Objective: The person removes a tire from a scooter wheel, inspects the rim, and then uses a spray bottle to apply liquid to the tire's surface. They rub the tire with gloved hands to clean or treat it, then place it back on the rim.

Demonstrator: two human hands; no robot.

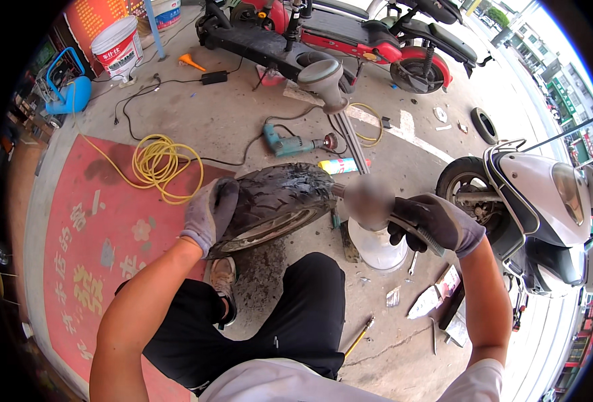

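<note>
One tire point(279, 191), near centre in front of the knees, tilted, still on its rim point(269, 231). Left hand point(213, 213): fingers gripping the tire's left end. Right hand point(440, 222): fingers closed on a grey strip-like tool point(425, 238), apart from the tire, to its right. Looks mid-job: dark shiny patch on tread, right side; amount left, can't tell. Green power tool point(293, 144) lies unheld, far side.

The left arm point(142, 308) and right arm point(485, 301) both bend and reach forward, the gloved left grip point(210, 213) turned in toward the middle, and the gloved right grip point(440, 221) curled up with its fingers tucked in.
</note>
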